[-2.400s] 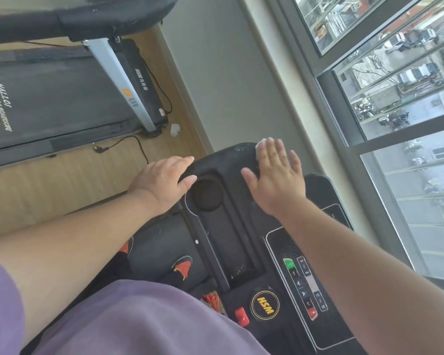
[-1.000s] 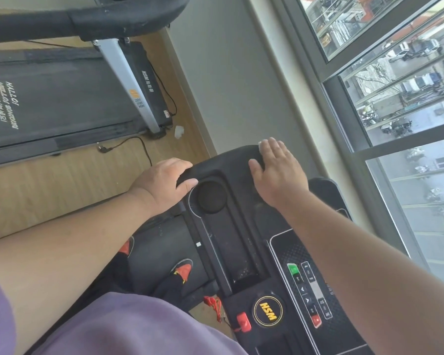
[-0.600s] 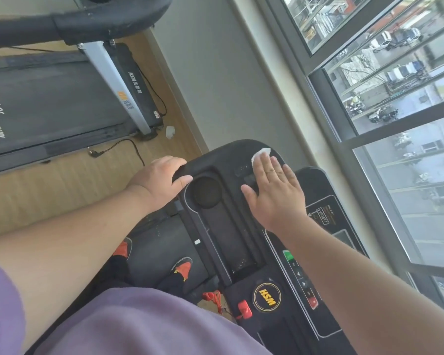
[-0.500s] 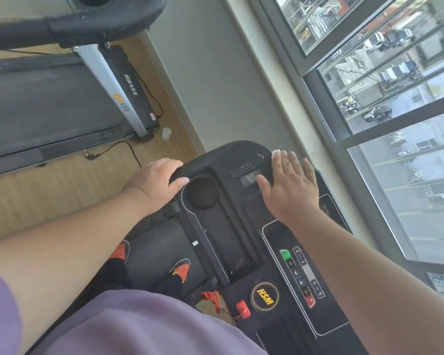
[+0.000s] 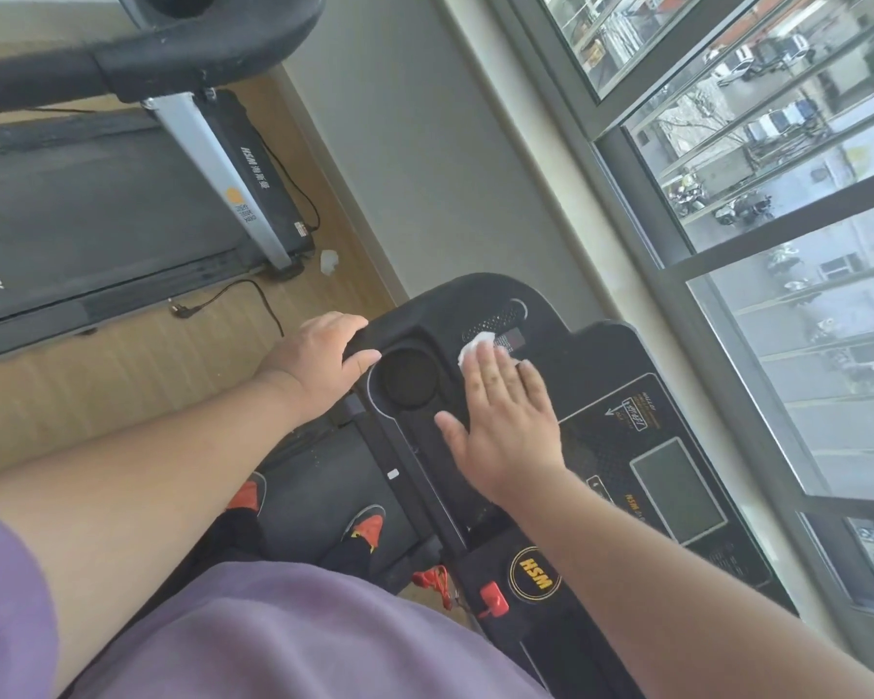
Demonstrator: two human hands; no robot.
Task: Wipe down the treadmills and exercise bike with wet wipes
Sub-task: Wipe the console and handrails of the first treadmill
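Head cam is looking down over a black treadmill console (image 5: pixel 601 365) that fills the middle and lower right of the frame. Right hand (image 5: pixel 505 421) lies flat on it, fingers straight and close together, thumb stuck out to the left, pressing a white wet wipe (image 5: pixel 475 344) onto the plastic. Only a crumpled corner of the wipe pokes out past the fingertips, just below the speaker grille (image 5: pixel 495 320) near the console's upper edge.

Left hand (image 5: pixel 324 360) is curled round the left end of the console, thumb on top right beside the round cup holder (image 5: pixel 409 378), fingers wrapped over the far edge. So one hand grips, the other presses.

Further right on the console there's a dark display screen (image 5: pixel 677 491), and lower down a yellow-ringed HSM badge (image 5: pixel 535 575) with a red safety clip (image 5: pixel 493 597) next to it. Under the console you can see two dark shoes with orange patches (image 5: pixel 364 527) on the belt, and a purple shirt (image 5: pixel 273 633) takes up the bottom left.

Upper left of the frame holds a second treadmill (image 5: pixel 97 219) on the wooden floor (image 5: pixel 122 365), silver upright and black handlebar, with a loose power cord (image 5: pixel 233 295) lying beside it and a small white scrap (image 5: pixel 329 259) near its foot. Big window (image 5: pixel 778 194) runs down the right side, with a street and parked cars outside.
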